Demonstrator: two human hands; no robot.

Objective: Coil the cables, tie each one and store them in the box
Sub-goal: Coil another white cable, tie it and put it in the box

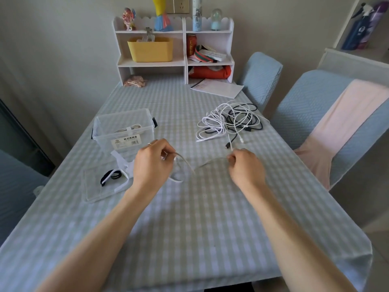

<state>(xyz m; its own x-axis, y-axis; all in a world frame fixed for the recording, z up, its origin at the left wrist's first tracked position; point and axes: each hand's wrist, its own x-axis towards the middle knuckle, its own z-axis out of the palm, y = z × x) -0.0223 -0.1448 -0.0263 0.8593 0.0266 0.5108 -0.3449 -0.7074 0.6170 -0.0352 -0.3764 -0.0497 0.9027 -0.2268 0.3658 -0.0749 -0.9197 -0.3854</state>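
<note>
My left hand [152, 162] and my right hand [245, 165] each pinch a stretch of a white cable [187, 163] that sags between them just above the tablecloth. From my right hand the cable runs back to a tangled pile of white and black cables [229, 121] at the right middle of the table. A clear plastic box [124, 129] stands to the left, with one tied white coil [128, 129] inside. Its clear lid [101, 186] lies in front of it, with black and white ties [111, 175] on it.
A white shelf unit [174, 49] with a yellow bin stands at the table's far end, papers [216, 87] lie beside it. Two blue-covered chairs [315, 114] stand along the right side. The table edge runs close to me at the bottom.
</note>
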